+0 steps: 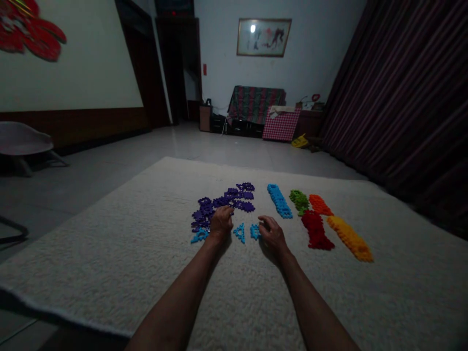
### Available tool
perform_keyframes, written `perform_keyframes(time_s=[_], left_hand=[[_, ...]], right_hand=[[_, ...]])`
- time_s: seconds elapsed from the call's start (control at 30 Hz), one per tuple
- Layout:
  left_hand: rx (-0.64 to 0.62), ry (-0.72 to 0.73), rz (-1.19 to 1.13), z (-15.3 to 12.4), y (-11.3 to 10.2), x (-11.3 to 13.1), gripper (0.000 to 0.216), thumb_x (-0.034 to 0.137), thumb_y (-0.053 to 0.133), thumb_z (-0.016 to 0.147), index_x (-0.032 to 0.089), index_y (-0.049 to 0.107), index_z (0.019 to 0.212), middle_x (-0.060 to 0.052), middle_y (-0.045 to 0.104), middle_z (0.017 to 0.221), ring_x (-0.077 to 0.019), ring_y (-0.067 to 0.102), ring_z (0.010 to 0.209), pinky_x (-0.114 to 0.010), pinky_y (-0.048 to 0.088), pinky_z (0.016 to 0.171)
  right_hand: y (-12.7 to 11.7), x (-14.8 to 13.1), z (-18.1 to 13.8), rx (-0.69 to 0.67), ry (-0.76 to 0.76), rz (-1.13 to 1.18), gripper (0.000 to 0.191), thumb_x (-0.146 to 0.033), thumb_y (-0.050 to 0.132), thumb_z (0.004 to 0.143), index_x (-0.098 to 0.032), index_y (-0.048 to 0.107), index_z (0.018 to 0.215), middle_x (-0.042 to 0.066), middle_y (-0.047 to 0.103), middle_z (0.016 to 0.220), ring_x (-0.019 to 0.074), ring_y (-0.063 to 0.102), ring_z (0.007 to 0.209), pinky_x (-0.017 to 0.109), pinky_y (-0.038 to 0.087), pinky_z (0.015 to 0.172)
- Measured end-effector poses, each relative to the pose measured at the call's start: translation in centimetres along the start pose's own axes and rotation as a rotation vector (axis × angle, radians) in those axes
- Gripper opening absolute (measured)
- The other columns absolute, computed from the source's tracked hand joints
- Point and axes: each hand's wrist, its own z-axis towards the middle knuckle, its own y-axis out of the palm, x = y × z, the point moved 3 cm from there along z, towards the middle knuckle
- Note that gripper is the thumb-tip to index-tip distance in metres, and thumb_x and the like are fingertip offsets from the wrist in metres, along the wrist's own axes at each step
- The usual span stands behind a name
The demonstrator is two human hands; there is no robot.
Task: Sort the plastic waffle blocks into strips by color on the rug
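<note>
My left hand (221, 222) is over the carpet, its fingers curled together beside a heap of dark purple toothed plastic building pieces (205, 210). Whatever its fingertips hold, if anything, is hidden. A light blue building piece (200, 236) lies under the wrist side of that hand. Between both hands rests a light blue triangular piece (240, 233) with a hole in its middle. My right hand (272, 233) has its thumb and fingers bent but apart, and the thumb side meets a light blue square piece (254, 231) on the carpet.
On the pale carpet (146, 243), to the right, lie rows of interlocking pieces: light blue (280, 201), green (300, 202), orange (321, 204), red (316, 231) and yellow (350, 239). A pale chair (24, 139) stands left; a dark curtain (402, 107) hangs right.
</note>
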Motion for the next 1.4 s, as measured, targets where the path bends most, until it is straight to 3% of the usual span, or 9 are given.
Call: perform_keyframes(time_s=[0.23,0.4,0.53,0.77,0.93,1.03,1.13,1.27,1.4], left_hand=[[0.116,-0.207,0.112,-2.7,-4.0,-2.0,0.042,0.004,0.046,0.08,0.02,0.072,0.108,-0.009,0.069,0.118,-0.0242,0.061,0.112,-0.041,0.045,0.103],[0.141,-0.267,0.212,-5.6,-5.1,-1.6,0.037,0.013,0.048,0.088,0.018,0.068,0.118,-0.012,0.063,0.129,-0.027,0.052,0.125,-0.042,0.04,0.109],[0.095,-0.319,0.279,-7.5,-4.4,-0.8,0.034,0.018,0.049,0.089,0.021,0.065,0.12,-0.012,0.06,0.132,-0.0294,0.048,0.129,-0.045,0.042,0.105],[0.028,-0.215,0.263,-7.8,-2.6,0.2,0.038,0.005,0.05,0.082,0.018,0.068,0.113,-0.014,0.058,0.135,-0.0301,0.047,0.13,-0.044,0.045,0.102],[0.036,-0.137,0.153,-6.8,-2.0,0.1,0.039,-0.001,0.054,0.075,0.017,0.07,0.106,-0.014,0.062,0.129,-0.028,0.055,0.119,-0.044,0.047,0.102],[0.013,-0.084,0.03,-5.9,-1.6,-0.1,0.037,-0.002,0.054,0.073,0.017,0.072,0.1,-0.011,0.067,0.117,-0.0246,0.061,0.107,-0.04,0.05,0.098],[0.07,-0.056,-0.113,-4.9,-1.6,-0.1,0.035,-0.001,0.053,0.071,0.018,0.072,0.093,-0.008,0.07,0.104,-0.0224,0.063,0.102,-0.038,0.051,0.096],[0.165,-0.099,-0.267,-3.3,-0.9,0.8,0.042,-0.003,0.047,0.067,0.02,0.072,0.093,-0.005,0.071,0.098,-0.02,0.065,0.098,-0.036,0.051,0.095],[0.113,-0.153,-0.318,-1.9,1.3,2.5,0.039,-0.002,0.047,0.064,0.019,0.072,0.086,-0.005,0.071,0.089,-0.0205,0.066,0.09,-0.037,0.053,0.091]], right_hand=[[1.5,-2.6,-2.9,-0.071,-0.089,-0.22,0.049,-0.034,0.059,0.082,-0.017,0.06,0.128,0.012,0.055,0.141,0.0265,0.047,0.131,0.044,0.034,0.112],[2.0,-4.6,-3.8,-0.112,-0.102,-0.328,0.055,-0.038,0.064,0.082,-0.019,0.057,0.133,0.012,0.052,0.144,0.0276,0.044,0.132,0.045,0.031,0.111],[2.0,-5.2,-3.7,-0.15,-0.098,-0.371,0.056,-0.039,0.064,0.082,-0.021,0.056,0.134,0.012,0.052,0.144,0.0292,0.044,0.131,0.048,0.031,0.11],[3.1,-5.5,-2.7,-0.176,-0.151,-0.328,0.059,-0.036,0.064,0.082,-0.02,0.052,0.137,0.012,0.054,0.143,0.029,0.043,0.131,0.048,0.03,0.108],[4.0,-5.4,-1.7,-0.184,-0.234,-0.297,0.038,-0.031,0.061,0.084,-0.022,0.061,0.121,0.009,0.063,0.13,0.027,0.05,0.122,0.043,0.035,0.102],[4.1,-4.9,-1.1,-0.162,-0.255,-0.264,0.034,-0.03,0.063,0.083,-0.022,0.063,0.116,0.008,0.066,0.124,0.0262,0.052,0.118,0.04,0.037,0.099],[4.3,-4.5,-0.7,-0.137,-0.278,-0.239,0.032,-0.028,0.065,0.079,-0.022,0.065,0.111,0.007,0.067,0.118,0.026,0.054,0.114,0.04,0.038,0.098],[4.3,-3.8,-0.2,-0.086,-0.294,-0.19,0.033,-0.021,0.064,0.074,-0.02,0.066,0.107,0.009,0.068,0.11,0.0259,0.056,0.108,0.039,0.041,0.095],[3.4,-2.2,0.3,-0.007,-0.243,-0.163,0.033,-0.014,0.056,0.075,-0.018,0.066,0.106,0.009,0.07,0.102,0.024,0.059,0.099,0.037,0.044,0.092]])
